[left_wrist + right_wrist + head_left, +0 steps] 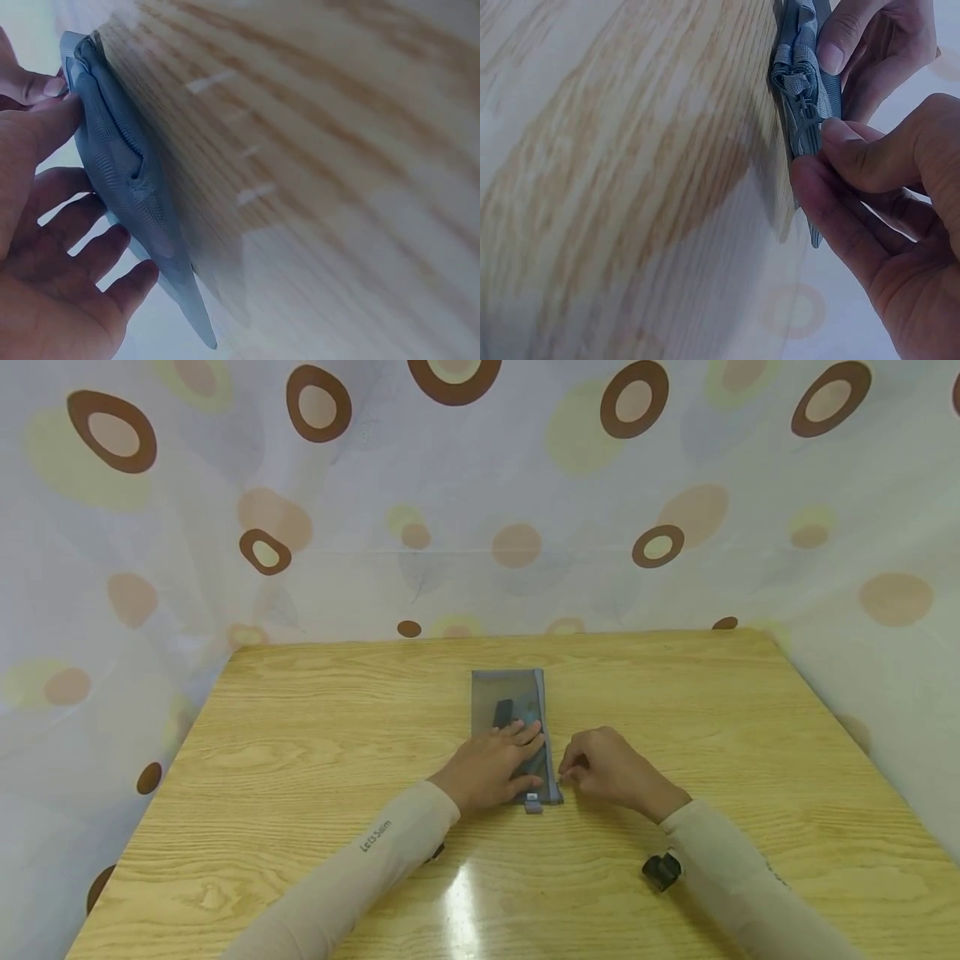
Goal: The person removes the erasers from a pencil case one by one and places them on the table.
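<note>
A grey mesh zipper pouch [506, 682] lies flat on the wooden table, with a small dark object [503, 712] showing through the mesh. My left hand [491, 764] rests on the pouch with fingers spread and straight. Along the pouch's right edge runs the zipper [549, 743]. At its near end, my right hand [607, 766] pinches the zipper pull [810, 116] between thumb and forefinger. The left wrist view shows the pouch [120, 150] edge-on, with part of its zipper parted. A small fabric tab [533, 807] sticks out at the near edge.
The wood-grain table [330, 718] reaches out on all sides of the pouch. Behind it and at both sides hangs a white curtain [465, 477] with brown and yellow spots. A black wrist camera [662, 871] sits under the right sleeve.
</note>
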Motion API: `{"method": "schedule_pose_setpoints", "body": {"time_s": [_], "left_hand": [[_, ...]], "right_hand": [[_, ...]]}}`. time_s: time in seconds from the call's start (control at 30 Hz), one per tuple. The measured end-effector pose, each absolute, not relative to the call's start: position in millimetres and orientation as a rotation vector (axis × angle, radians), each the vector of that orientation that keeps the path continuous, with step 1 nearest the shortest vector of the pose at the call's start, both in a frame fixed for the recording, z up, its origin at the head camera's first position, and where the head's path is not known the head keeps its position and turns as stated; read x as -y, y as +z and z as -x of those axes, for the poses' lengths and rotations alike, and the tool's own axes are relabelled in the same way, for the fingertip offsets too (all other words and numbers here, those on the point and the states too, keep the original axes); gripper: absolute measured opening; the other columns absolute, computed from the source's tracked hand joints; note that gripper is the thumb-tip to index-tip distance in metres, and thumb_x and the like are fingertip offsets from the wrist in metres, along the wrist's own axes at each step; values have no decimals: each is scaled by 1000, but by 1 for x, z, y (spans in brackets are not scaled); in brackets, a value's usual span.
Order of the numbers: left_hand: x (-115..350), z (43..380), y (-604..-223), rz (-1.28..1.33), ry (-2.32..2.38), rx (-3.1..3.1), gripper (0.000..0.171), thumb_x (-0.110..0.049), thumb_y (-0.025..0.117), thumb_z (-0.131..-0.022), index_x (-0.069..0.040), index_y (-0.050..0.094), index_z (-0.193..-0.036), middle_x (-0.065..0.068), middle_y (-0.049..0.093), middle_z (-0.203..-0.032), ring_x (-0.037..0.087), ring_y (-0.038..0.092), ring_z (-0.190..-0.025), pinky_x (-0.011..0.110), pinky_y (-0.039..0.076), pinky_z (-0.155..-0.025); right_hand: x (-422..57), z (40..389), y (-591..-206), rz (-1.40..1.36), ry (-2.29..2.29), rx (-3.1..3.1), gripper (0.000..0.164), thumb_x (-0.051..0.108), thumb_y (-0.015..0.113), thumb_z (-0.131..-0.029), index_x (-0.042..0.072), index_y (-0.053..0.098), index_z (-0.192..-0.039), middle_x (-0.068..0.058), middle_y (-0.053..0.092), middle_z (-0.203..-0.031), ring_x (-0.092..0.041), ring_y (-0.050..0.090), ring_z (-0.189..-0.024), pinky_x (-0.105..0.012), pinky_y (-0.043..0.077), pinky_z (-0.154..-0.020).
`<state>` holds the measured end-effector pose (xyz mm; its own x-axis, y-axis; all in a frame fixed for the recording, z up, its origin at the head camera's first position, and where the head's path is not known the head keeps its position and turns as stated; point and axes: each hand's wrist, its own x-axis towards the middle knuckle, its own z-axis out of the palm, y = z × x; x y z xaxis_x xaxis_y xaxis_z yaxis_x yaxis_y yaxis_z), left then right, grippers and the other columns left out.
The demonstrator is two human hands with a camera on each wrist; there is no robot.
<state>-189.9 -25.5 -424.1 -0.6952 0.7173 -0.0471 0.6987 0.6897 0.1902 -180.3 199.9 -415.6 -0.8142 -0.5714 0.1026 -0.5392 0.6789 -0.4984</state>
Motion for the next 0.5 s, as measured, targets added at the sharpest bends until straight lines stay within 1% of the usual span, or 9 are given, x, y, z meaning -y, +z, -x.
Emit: {"method": "schedule_pose_setpoints", "body": {"time_s": [0.17,0.5], "left_hand": [[26,189,-426,-1175,230,-2805,68,-50,57,-101,-11,41,-155,5,30,-162,27,31,-149,43,33,-118],[25,187,-427,-1208,218,-2859,66,-50,58,-100,-10,46,-152,8,37,-158,28,38,-145,42,39,-114]], "right_hand": [[-199,183,-418,943,-807,-2850,21,-14,71,-82,6,77,-79,1,73,-80,-12,68,-74,-28,57,-65],[-200,184,-420,974,-834,-2882,23,-16,69,-80,5,78,-79,0,74,-79,-12,68,-73,-26,56,-63]]}}
